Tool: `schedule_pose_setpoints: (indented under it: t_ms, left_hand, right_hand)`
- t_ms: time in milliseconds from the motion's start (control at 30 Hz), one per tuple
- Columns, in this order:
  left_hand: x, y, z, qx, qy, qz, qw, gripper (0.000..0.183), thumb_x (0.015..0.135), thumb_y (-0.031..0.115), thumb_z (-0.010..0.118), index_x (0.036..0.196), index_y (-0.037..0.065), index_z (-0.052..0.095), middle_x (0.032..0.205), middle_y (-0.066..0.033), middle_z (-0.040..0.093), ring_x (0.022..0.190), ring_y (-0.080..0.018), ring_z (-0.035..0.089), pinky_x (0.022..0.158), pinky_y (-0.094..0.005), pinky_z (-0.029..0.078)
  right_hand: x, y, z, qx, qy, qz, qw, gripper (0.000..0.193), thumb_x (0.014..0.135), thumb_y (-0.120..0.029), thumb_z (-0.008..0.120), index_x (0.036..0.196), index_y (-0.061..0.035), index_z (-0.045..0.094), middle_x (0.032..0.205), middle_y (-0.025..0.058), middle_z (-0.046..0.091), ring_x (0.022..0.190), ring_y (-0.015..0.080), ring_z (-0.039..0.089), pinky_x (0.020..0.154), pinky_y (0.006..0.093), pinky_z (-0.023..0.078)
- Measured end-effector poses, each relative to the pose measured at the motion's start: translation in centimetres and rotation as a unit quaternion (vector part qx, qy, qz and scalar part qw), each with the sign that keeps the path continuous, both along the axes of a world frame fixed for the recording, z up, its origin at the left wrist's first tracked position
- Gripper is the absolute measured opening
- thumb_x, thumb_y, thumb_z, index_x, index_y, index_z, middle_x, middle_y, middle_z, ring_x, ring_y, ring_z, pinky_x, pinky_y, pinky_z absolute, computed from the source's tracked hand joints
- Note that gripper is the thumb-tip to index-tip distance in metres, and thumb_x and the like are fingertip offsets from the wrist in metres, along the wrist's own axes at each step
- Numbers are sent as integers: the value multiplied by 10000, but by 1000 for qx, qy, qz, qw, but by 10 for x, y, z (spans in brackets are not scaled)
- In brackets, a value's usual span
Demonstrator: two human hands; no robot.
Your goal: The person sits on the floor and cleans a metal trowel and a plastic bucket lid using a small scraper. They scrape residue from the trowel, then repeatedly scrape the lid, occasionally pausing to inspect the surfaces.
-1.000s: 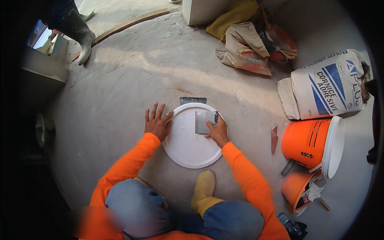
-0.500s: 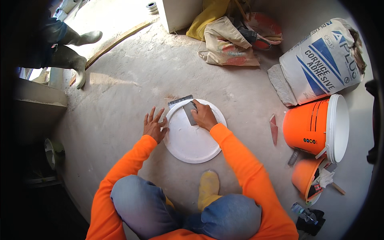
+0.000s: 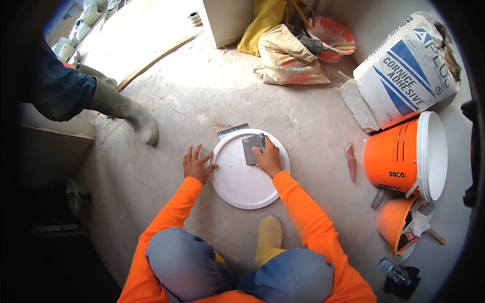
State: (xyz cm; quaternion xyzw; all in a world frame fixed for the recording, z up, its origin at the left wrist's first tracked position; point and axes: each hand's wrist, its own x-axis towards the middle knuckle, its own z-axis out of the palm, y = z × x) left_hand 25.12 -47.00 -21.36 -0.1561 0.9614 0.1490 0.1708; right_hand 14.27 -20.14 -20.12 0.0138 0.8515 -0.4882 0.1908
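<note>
Head view: my right hand (image 3: 269, 157) grips the scraper (image 3: 250, 150) over the lid (image 3: 242, 187), which sits on the floor (image 3: 323, 151) between my hands. My left hand (image 3: 197, 164) is spread, thumb at the rim, gripping nothing. Risk: lid could skid if I press off-centre with just that thumb bracing. Co-worker's boot (image 3: 141, 122) could clip it by stepping closer.

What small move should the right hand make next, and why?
Probably draw the scraper lightly across the round white lid: the right hand holds it over the lid, small marks show there, and the left hand is at the rim, placed to steady it.
</note>
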Motion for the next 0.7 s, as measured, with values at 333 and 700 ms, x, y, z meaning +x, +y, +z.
schedule_pose_setpoints:
  t_ms: [333, 700]
  left_hand:
    - [2, -7, 18, -15, -93, -111, 989, 1148, 723, 735, 867, 1697, 402, 360, 1823, -98, 158, 1688, -385, 0, 1342, -619, 82]
    - [5, -6, 19, -9, -77, -92, 993, 1138, 705, 704, 889, 1685, 428, 380, 1825, -94, 145, 1686, -398, 12, 1337, -632, 100]
  right_hand:
    - [28, -65, 1, 286, 245, 155, 913, 350, 986, -136, 569, 1318, -97, 672, 895, 153, 747, 872, 360, 742, 691, 501, 594]
    - [40, -64, 21, 244, 308, 186, 901, 335, 985, -160, 598, 1314, -122, 652, 913, 104, 739, 884, 318, 721, 711, 478, 535]
